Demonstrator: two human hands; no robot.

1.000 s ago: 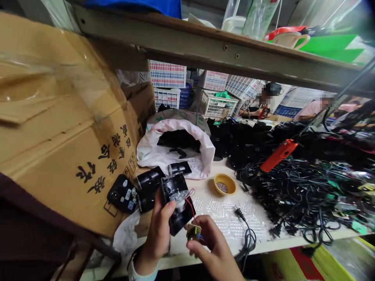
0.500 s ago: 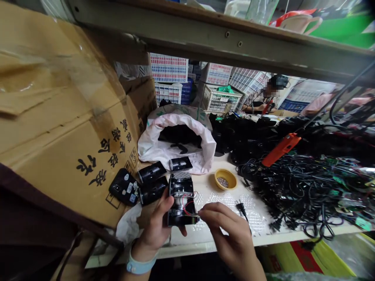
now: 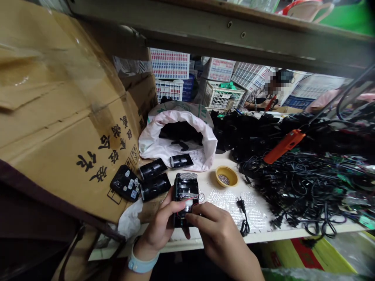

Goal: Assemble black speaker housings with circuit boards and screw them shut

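My left hand (image 3: 161, 226) grips an open black plastic housing (image 3: 186, 190) with red wires and a pale part inside, just above the front edge of the white bench (image 3: 222, 234). My right hand (image 3: 215, 228) is closed at the housing's lower end, its fingers pressed into the opening; whatever they pinch is hidden. Three similar black housings (image 3: 154, 186) lie just left of it, beside the big cardboard box (image 3: 67, 128).
A small yellow bowl (image 3: 225, 176) of tiny metal parts sits behind the housing. A white sack (image 3: 178, 142) of black parts stands further back. A tangle of black cables (image 3: 307, 187) and an orange tool (image 3: 283, 146) fill the right. A loose plug lead (image 3: 242, 210) lies nearby. Other people sit at the back.
The small board with blue wires that my right hand held apart a second ago has gone into the housing. The housing has turned upright and my right hand has closed onto its lower end.
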